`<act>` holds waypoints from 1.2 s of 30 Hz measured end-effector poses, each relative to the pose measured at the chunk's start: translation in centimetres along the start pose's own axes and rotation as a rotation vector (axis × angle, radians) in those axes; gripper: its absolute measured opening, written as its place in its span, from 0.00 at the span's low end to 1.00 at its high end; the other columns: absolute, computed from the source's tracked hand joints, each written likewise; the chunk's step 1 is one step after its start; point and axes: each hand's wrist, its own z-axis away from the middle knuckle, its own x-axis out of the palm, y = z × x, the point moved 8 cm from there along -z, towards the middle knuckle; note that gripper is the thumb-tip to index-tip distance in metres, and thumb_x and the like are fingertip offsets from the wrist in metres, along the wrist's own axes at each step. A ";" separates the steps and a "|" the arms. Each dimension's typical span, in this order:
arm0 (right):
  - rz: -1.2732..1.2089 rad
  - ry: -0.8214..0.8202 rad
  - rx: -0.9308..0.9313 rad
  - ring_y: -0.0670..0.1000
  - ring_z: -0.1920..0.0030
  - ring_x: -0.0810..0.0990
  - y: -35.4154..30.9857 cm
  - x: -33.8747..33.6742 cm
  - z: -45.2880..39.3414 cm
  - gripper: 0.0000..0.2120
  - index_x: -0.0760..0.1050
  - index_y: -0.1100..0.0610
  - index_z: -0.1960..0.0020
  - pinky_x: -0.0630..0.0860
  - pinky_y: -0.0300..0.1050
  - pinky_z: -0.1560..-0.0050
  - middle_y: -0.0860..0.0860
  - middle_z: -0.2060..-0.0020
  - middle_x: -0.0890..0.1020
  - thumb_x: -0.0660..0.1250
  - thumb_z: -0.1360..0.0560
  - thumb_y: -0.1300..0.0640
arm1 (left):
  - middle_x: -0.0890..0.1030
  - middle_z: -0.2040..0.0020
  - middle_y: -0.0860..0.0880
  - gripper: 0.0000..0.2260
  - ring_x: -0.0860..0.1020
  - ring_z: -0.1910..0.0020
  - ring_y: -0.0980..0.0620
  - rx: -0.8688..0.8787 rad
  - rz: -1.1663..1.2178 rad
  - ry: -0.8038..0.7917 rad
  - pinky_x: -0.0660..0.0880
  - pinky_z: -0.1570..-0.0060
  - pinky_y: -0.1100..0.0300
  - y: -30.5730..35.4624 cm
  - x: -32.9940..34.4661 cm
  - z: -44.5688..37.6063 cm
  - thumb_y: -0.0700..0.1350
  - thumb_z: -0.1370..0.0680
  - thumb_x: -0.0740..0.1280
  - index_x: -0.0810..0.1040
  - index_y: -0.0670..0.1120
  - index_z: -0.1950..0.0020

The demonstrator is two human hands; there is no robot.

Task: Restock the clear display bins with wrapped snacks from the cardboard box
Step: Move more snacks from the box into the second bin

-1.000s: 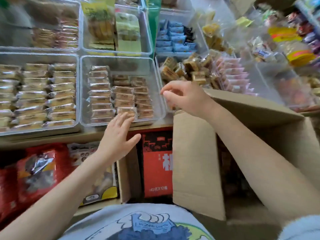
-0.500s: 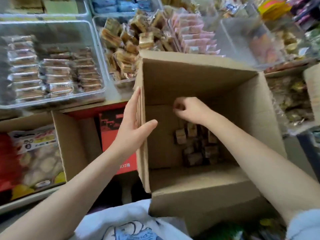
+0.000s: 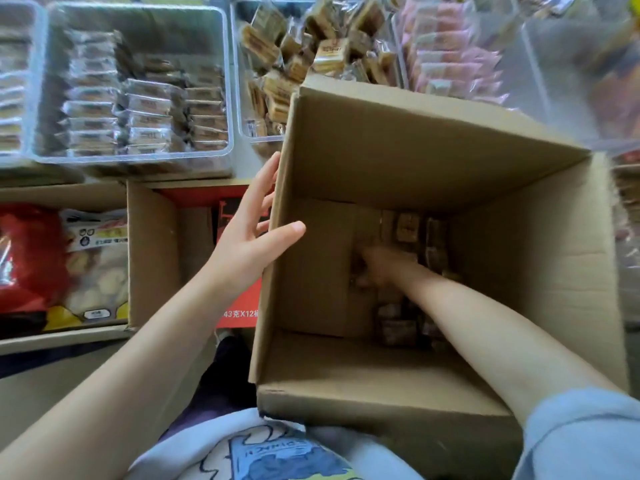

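Head view: we brace the cardboard box (image 3: 398, 150) with our flat left hand (image 3: 249, 237) and gather wrapped snacks (image 3: 407, 226) gently (our right hand (image 3: 377, 268) is too shadowed to tell its grasp).

Soft daylight fills the scene, but the cardboard box (image 3: 433, 161) is dim and shadowed inside. Motion blur smears the clear bins (image 3: 131, 81), and the edges bend.

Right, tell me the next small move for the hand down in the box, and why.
Probably close the right hand on a few wrapped snacks and lift out. It is deep in the cardboard box among them, its grip blurred, while the left hand steadies the wall.
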 end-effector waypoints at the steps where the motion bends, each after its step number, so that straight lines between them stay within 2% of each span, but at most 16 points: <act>1: -0.191 0.023 -0.010 0.56 0.33 0.75 -0.2 -1.4 0.6 0.32 0.67 0.56 0.25 0.73 0.42 0.41 0.55 0.31 0.74 0.73 0.25 0.50 | 0.67 0.23 0.59 0.38 0.65 0.24 0.55 -0.005 -0.002 0.004 0.64 0.26 0.42 -0.1 -0.1 0.1 0.54 0.27 0.70 0.58 0.61 0.20; 4: -0.652 0.077 -0.057 0.48 0.43 0.79 -1.4 -6.3 3.9 0.26 0.73 0.53 0.32 0.75 0.37 0.58 0.47 0.42 0.79 0.71 0.26 0.44 | 0.69 0.25 0.61 0.37 0.66 0.25 0.56 -0.020 -0.059 0.024 0.66 0.27 0.42 0.1 -0.3 0.3 0.56 0.28 0.71 0.59 0.67 0.22; 5: -0.804 0.082 -0.073 0.49 0.45 0.80 -1.9 -7.7 5.2 0.25 0.74 0.52 0.35 0.77 0.40 0.58 0.47 0.45 0.81 0.70 0.27 0.41 | 0.69 0.25 0.61 0.36 0.66 0.25 0.57 -0.012 -0.116 0.047 0.66 0.27 0.42 0.5 -0.5 0.4 0.56 0.28 0.71 0.60 0.68 0.23; 7: -1.172 0.030 -0.174 0.54 0.50 0.81 -4.0 -10.0 7.9 0.19 0.76 0.55 0.40 0.79 0.48 0.52 0.52 0.52 0.84 0.65 0.22 0.42 | 0.65 0.23 0.59 0.35 0.62 0.24 0.59 0.061 -0.307 0.115 0.64 0.25 0.44 2.1 -1.0 0.7 0.57 0.28 0.71 0.61 0.65 0.22; 9: -1.491 -0.073 -0.312 0.59 0.49 0.82 -7.0 -12.3 10.8 0.23 0.74 0.61 0.35 0.78 0.52 0.47 0.60 0.48 0.83 0.58 0.19 0.45 | 0.64 0.22 0.56 0.34 0.61 0.23 0.57 0.201 -0.481 0.142 0.62 0.25 0.47 4.1 -1.0 0.8 0.61 0.28 0.70 0.64 0.61 0.23; 12: -1.632 -0.231 -0.526 0.62 0.44 0.80 -12.0 -15.3 14.8 0.28 0.67 0.62 0.27 0.76 0.55 0.39 0.68 0.37 0.77 0.53 0.19 0.44 | 0.73 0.30 0.52 0.30 0.71 0.30 0.53 0.358 -0.562 0.144 0.72 0.33 0.47 6.8 -0.9 0.7 0.62 0.28 0.71 0.70 0.54 0.29; 14: -1.533 -0.223 -0.544 0.63 0.46 0.81 -14.3 -16.8 16.0 0.28 0.69 0.63 0.30 0.77 0.55 0.41 0.67 0.40 0.79 0.50 0.17 0.43 | 0.79 0.41 0.55 0.21 0.77 0.40 0.59 0.408 -0.449 0.224 0.76 0.41 0.57 8.7 -2.6 0.5 0.55 0.25 0.74 0.74 0.52 0.35; 16: -1.361 -0.066 -0.442 0.63 0.49 0.83 -15.3 -18.3 15.9 0.26 0.73 0.63 0.35 0.79 0.53 0.47 0.64 0.47 0.83 0.49 0.16 0.44 | 0.80 0.49 0.60 0.14 0.78 0.49 0.64 0.412 -0.367 0.319 0.75 0.51 0.68 10.2 -5.6 0.2 0.47 0.24 0.74 0.76 0.51 0.40; 19: -1.182 0.317 -0.297 0.58 0.58 0.85 -16.2 -21.3 15.1 0.15 0.75 0.59 0.42 0.80 0.49 0.57 0.61 0.52 0.85 0.55 0.16 0.51 | 0.83 0.49 0.56 0.12 0.82 0.52 0.60 0.288 -0.313 0.305 0.78 0.55 0.66 9.9 -10.4 -0.6 0.44 0.24 0.75 0.78 0.50 0.42; 22: -0.898 0.579 -0.306 0.48 0.62 0.80 -19.1 -23.8 14.5 0.11 0.75 0.53 0.40 0.75 0.37 0.65 0.52 0.51 0.80 0.59 0.17 0.49 | 0.85 0.50 0.54 0.11 0.83 0.52 0.56 0.154 -0.273 0.226 0.81 0.50 0.59 7.9 -14.7 -1.2 0.43 0.25 0.76 0.81 0.51 0.44; 25: -0.542 0.561 -0.478 0.40 0.55 0.75 -24.5 -24.6 13.0 0.18 0.72 0.44 0.32 0.71 0.34 0.55 0.45 0.44 0.74 0.66 0.21 0.43 | 0.86 0.52 0.51 0.10 0.84 0.52 0.51 0.101 -0.257 0.128 0.81 0.48 0.52 6.5 -18.0 -1.7 0.43 0.24 0.75 0.83 0.52 0.45; 27: -0.376 0.471 -0.531 0.40 0.54 0.74 -27.7 -24.3 11.3 0.21 0.71 0.41 0.30 0.69 0.33 0.55 0.44 0.42 0.74 0.69 0.23 0.45 | 0.86 0.54 0.53 0.08 0.83 0.55 0.55 0.101 -0.263 0.096 0.79 0.53 0.59 5.9 -19.8 -2.2 0.44 0.25 0.75 0.83 0.54 0.47; 30: -0.342 0.431 -0.562 0.37 0.57 0.75 -31.1 -24.9 8.5 0.16 0.77 0.47 0.37 0.68 0.30 0.57 0.43 0.51 0.80 0.73 0.24 0.51 | 0.85 0.56 0.52 0.05 0.81 0.59 0.59 0.076 -0.323 0.148 0.75 0.59 0.68 4.4 -23.3 -3.5 0.47 0.25 0.76 0.83 0.56 0.51; 31: -0.353 0.445 -0.553 0.34 0.60 0.75 -31.8 -25.4 7.4 0.15 0.78 0.48 0.39 0.68 0.28 0.60 0.42 0.54 0.80 0.73 0.24 0.52 | 0.84 0.54 0.51 0.06 0.81 0.57 0.59 0.050 -0.350 0.171 0.76 0.57 0.67 3.5 -24.6 -4.1 0.49 0.25 0.75 0.83 0.54 0.49; 33: -0.336 0.518 -0.504 0.34 0.61 0.74 -32.8 -26.6 4.6 0.14 0.78 0.50 0.39 0.66 0.28 0.62 0.43 0.53 0.78 0.73 0.24 0.53 | 0.81 0.43 0.53 0.18 0.79 0.45 0.58 0.004 -0.533 0.183 0.76 0.46 0.60 1.0 -27.3 -5.4 0.56 0.25 0.74 0.80 0.53 0.36; 36: -0.327 0.651 -0.379 0.47 0.50 0.76 -33.2 -28.9 -0.6 0.15 0.76 0.51 0.38 0.71 0.41 0.50 0.49 0.46 0.77 0.72 0.24 0.52 | 0.68 0.24 0.50 0.30 0.67 0.26 0.49 -0.063 -0.951 0.138 0.66 0.28 0.49 -3.4 -30.6 -7.3 0.63 0.22 0.66 0.68 0.53 0.23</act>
